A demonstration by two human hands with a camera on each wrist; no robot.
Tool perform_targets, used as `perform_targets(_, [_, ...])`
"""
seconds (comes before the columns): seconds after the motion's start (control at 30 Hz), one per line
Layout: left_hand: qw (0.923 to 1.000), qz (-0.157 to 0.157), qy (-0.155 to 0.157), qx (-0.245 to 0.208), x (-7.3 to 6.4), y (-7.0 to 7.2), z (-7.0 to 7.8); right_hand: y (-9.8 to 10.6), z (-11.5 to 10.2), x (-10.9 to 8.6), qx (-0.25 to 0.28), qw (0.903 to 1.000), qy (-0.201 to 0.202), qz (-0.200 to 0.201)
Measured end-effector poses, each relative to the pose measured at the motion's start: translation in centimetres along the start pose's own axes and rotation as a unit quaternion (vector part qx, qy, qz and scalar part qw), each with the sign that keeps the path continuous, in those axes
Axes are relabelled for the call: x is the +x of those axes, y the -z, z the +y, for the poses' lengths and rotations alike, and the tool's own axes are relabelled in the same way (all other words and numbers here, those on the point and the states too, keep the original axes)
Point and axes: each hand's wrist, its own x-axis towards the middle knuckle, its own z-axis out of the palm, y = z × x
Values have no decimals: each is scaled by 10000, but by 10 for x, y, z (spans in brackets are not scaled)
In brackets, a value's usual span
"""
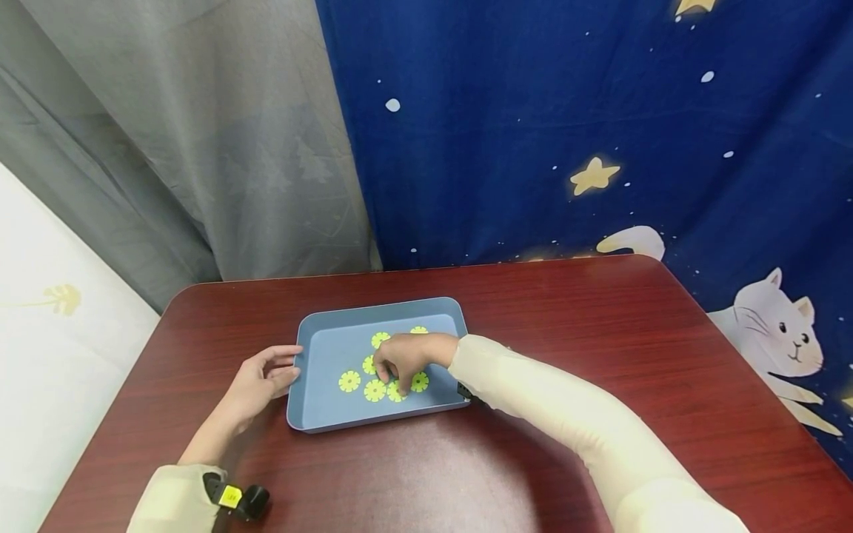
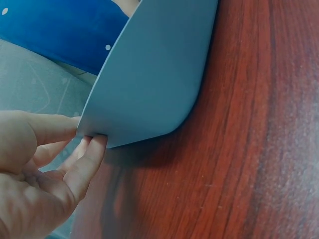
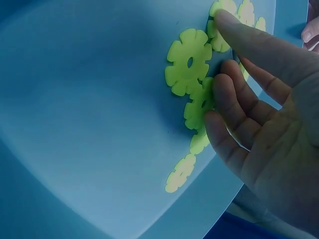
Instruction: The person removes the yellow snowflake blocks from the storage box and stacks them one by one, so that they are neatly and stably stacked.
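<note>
A shallow blue-grey tray [image 1: 320,414] lies on the table, with several yellow-green flower-shaped notched discs [image 1: 349,381] in it. My left hand [image 1: 258,381] is at the tray's left wall. In the left wrist view, the fingertips [image 2: 99,142] touch that wall near a corner. Over the discs in the right half of the tray is my right hand [image 1: 408,357], its fingers bent and spread from the thumb. Seen from the right wrist, the thumb overlaps one disc [image 3: 219,42], while other fingertips reach beside another disc [image 3: 197,107]. Part of the group is hidden under the hand.
The dark red wood-grain table [image 1: 566,311] extends around the tray. Behind it hang a grey curtain [image 1: 280,185] and a blue star-patterned curtain [image 1: 480,148]. The right forearm's cream sleeve [image 1: 566,403] crosses above the tray's right edge.
</note>
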Motion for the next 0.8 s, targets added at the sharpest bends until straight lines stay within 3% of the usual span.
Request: perform_targets(0.8, [10000, -48, 8, -82, 1, 0, 0, -1, 2, 2, -79, 9999, 65, -86])
